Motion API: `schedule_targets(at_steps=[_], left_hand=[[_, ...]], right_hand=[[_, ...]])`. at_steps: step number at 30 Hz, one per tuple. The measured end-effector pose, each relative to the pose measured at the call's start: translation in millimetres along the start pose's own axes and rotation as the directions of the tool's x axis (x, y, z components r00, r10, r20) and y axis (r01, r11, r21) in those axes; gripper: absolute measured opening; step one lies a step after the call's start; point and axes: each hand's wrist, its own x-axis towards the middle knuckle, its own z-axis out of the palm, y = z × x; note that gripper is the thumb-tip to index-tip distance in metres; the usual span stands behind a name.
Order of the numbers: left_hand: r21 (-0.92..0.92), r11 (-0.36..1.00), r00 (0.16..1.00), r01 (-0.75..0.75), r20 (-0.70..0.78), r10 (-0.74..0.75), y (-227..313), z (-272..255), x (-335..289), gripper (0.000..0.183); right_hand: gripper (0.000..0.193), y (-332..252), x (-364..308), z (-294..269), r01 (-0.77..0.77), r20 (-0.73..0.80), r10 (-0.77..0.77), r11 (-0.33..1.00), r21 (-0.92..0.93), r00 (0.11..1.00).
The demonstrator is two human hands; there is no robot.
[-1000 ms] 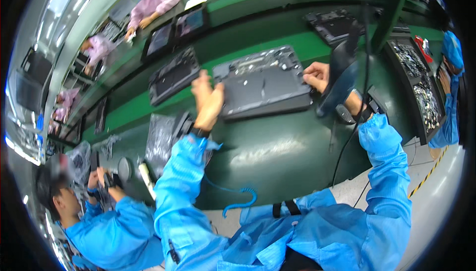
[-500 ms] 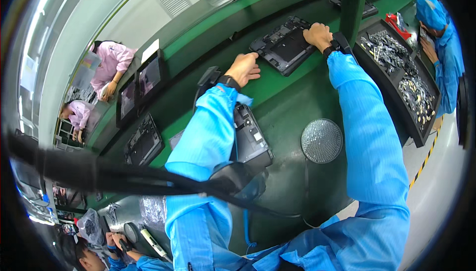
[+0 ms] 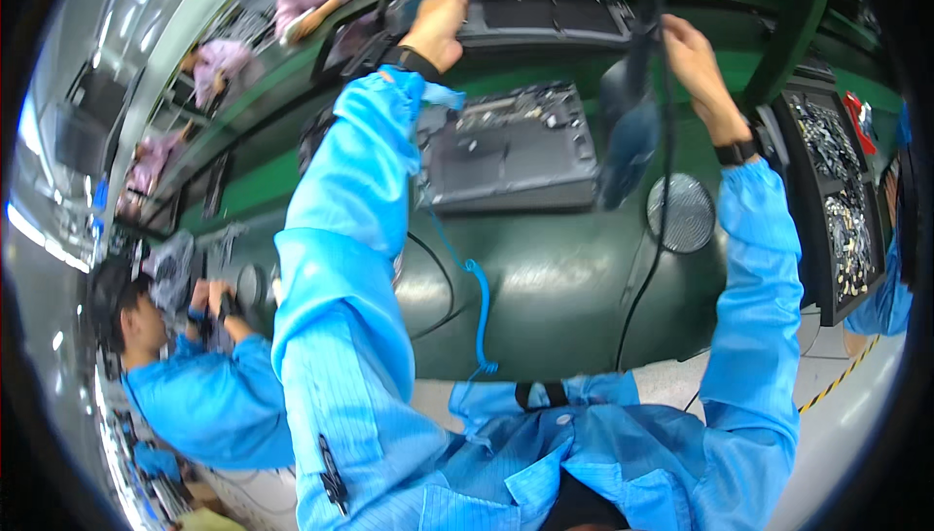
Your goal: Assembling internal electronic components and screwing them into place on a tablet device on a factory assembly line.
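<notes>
A black opened laptop-like chassis (image 3: pixel 555 14) with bare inner parts lies across the far green conveyor. At its left end my left hand (image 3: pixel 438 29) is closed on the edge, thumb toward me. Beyond its right end is my right hand (image 3: pixel 702 79), fingers stretched out and apart from the chassis as far as I can see. A blurred dark strap with a hanging piece (image 3: pixel 630 127) partly hides the gap there. Nearer me, a second opened chassis (image 3: pixel 506 152) rests on the green bench, below my left wrist.
A round studded metal dish (image 3: pixel 681 212) stands on the bench at right. Beyond my right arm is a black divided tray (image 3: pixel 829 191) of small metal parts. A coiled blue cord (image 3: pixel 481 307) hangs at the near edge. A co-worker in blue (image 3: pixel 209 375) works at left; others in pink are farther off.
My view has turned and shifted left. The far chassis now lies more level across the view. My right hand has come away from its edge, while my left hand is at its left end.
</notes>
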Motion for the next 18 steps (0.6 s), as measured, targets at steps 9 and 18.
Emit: schedule_targets(at_steps=[9, 18], left_hand=[[0.016, 1.000, 0.970, 0.002, -0.242, 0.001, 48, -251, -351, 0.033], [-0.116, 0.983, 0.974, 0.146, -0.160, -0.163, -118, -180, -467, 0.057]], right_hand=[[0.029, -62, -294, -50, -0.031, 0.398, -0.015, 0.994, 0.108, 0.917], [0.118, -106, -364, 12, 0.415, 0.607, -0.298, 0.908, -0.058, 0.737]])
